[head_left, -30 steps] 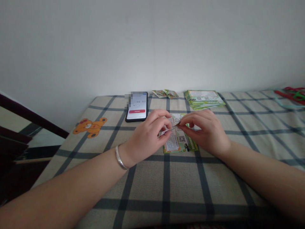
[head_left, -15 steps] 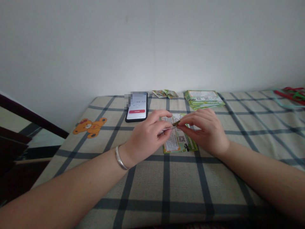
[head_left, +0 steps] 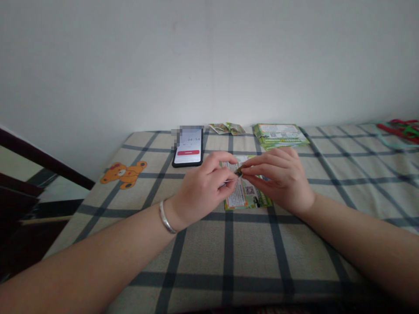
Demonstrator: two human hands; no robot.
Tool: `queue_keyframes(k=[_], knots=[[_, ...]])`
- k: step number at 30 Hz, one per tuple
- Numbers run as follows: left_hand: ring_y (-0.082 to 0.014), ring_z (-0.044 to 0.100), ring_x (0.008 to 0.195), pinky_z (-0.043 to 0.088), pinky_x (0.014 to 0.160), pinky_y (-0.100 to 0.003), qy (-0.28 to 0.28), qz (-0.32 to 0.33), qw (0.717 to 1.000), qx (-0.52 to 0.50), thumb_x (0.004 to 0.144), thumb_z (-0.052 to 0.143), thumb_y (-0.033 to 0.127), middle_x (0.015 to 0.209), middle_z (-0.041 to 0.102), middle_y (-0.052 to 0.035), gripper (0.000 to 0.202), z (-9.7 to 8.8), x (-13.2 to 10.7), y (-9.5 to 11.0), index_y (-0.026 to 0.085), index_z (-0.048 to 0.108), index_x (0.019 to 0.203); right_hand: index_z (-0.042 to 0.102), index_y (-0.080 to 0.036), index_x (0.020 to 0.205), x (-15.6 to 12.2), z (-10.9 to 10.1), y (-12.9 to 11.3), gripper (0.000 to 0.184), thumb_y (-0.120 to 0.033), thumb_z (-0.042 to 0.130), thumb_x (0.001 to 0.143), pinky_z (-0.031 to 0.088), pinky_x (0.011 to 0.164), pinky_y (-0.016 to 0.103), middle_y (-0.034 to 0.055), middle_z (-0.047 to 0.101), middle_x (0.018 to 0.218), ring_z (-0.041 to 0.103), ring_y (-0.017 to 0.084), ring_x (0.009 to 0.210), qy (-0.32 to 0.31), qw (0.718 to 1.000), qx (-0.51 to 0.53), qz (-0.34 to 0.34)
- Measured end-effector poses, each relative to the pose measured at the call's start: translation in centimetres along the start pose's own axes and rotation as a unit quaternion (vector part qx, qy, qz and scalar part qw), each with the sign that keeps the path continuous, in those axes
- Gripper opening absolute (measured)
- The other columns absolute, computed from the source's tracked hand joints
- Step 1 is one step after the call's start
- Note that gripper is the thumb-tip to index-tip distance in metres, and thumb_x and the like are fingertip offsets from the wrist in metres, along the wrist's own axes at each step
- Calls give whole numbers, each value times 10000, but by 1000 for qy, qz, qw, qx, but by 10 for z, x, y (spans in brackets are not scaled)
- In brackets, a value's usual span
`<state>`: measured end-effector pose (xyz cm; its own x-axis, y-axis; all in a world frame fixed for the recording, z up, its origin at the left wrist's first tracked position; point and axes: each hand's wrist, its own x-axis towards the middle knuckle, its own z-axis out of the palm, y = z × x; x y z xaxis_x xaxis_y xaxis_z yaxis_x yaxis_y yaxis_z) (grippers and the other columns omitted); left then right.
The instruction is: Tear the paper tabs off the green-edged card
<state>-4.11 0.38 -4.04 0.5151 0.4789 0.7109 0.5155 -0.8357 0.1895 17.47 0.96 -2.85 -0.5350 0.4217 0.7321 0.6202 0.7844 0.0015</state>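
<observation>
My left hand (head_left: 204, 187), with a silver bangle at its wrist, is closed in a pinch on the pale thin edge of a small dark greenish packet (head_left: 239, 170). From the other side, the fingertips of my right hand (head_left: 284, 178) pinch the same packet, and the two hands almost meet. Most of it is hidden by my fingers. Beneath the hands a green and white printed card (head_left: 236, 199) with a QR code lies flat on the checked tablecloth (head_left: 196, 257), partly covered by them.
A phone (head_left: 188, 152) showing a running timer lies behind my left hand. By the wall are two small shiny packets (head_left: 227, 128) and a stack of green printed cards (head_left: 281, 134). Red and green items (head_left: 404, 131) lie far right; a bear picture (head_left: 123, 174) is at left.
My fingers have shifted slightly around the small packet, and its dark part sits a little lower and further left. The phone's timer has advanced by a second.
</observation>
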Motion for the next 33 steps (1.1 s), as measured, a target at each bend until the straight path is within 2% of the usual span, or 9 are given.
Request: queue_keyframes(k=[4,15,26,33], knots=[[-104,615,818,522,674,-242,-2,-1,1000,5,864,589,135,1162,540,-56,41,0,0,0,159,591,831,685,-279,899,1,-1,0,54,-281,675,846,360,744,352,-51,745,949,633,148,806,3,1000,-4,2],[-131,596,964,533,779,-251,11,0,1000,-18,851,599,107,1108,544,-67,57,0,2,0,150,589,815,663,-282,858,0,0,2,47,-279,696,824,380,830,379,-28,725,998,594,186,896,20,1000,-10,-15],[-135,628,875,564,779,-295,-9,40,998,54,869,589,150,1144,562,-69,69,1,0,-1,145,608,803,660,-224,775,2,1,0,66,-232,658,841,419,830,383,39,676,1113,586,202,931,-6,1000,19,-10],[-137,632,860,564,767,-304,-5,56,995,82,873,580,158,1149,568,-63,81,1,0,-1,149,606,797,652,-225,804,0,5,2,35,-231,657,838,420,831,386,47,666,1119,578,209,955,-4,999,8,-32]])
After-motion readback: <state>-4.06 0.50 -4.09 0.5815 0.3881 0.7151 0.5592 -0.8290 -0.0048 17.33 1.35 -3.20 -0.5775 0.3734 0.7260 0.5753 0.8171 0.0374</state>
